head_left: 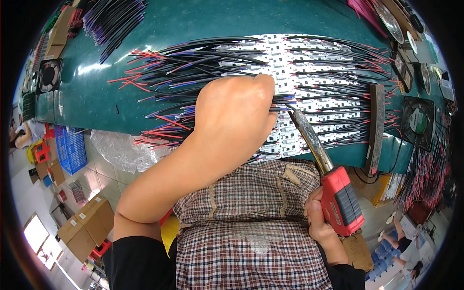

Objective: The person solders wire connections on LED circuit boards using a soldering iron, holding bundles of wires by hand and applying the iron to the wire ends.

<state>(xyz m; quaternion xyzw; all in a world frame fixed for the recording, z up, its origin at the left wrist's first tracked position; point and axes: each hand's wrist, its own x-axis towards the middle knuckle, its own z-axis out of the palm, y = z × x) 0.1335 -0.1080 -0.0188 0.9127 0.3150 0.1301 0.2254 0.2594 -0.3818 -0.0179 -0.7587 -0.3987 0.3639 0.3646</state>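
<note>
A panel of white circuit boards (278,53) lies on the green table, with black cables running out from both sides. The cables end in red, blue and black wires. My left hand (237,104) is over the panel's left half, its fingers closed round a black cable (274,109) whose end points right; the fingertips are mostly hidden beneath the hand. My right hand (320,217) grips a soldering iron (340,200) with a red and black handle. The iron's tip is at the boards, close by the end of that cable.
A dark bar (375,128) lies across the right-hand cables. Black fans stand at the right (418,123) and the left (49,76). More cables (113,24) are bundled at the far left. Below the table edge are a plastic bag (123,150), a blue crate (71,150) and cartons (87,222).
</note>
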